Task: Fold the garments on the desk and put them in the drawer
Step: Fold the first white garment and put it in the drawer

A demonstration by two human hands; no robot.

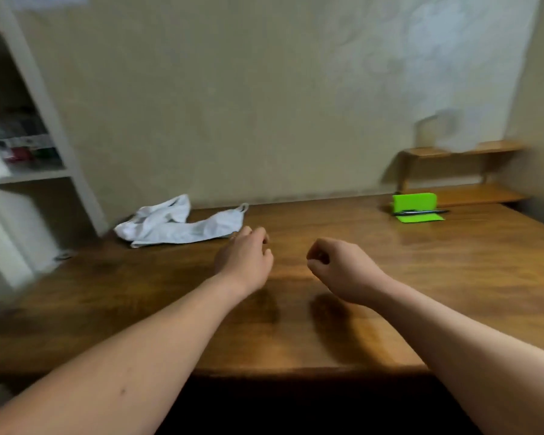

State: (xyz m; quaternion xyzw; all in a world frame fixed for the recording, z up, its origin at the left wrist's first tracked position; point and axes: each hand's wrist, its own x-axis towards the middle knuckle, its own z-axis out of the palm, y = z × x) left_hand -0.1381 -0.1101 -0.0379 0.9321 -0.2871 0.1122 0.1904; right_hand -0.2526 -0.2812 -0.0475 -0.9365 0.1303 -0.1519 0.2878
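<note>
A white garment (176,226) with thin straps lies crumpled at the back left of the wooden desk (390,277). My left hand (245,259) hovers over the desk just right of the garment's near end, fingers loosely curled, holding nothing. My right hand (339,268) is beside it over the middle of the desk, fingers curled into a loose fist, empty. No drawer is in view.
A bright green holder (416,207) with a dark pen across it stands at the back right. Behind it is a small two-level wooden shelf (462,171). A white shelving unit (29,146) stands left of the desk. The desk's front edge is near my arms.
</note>
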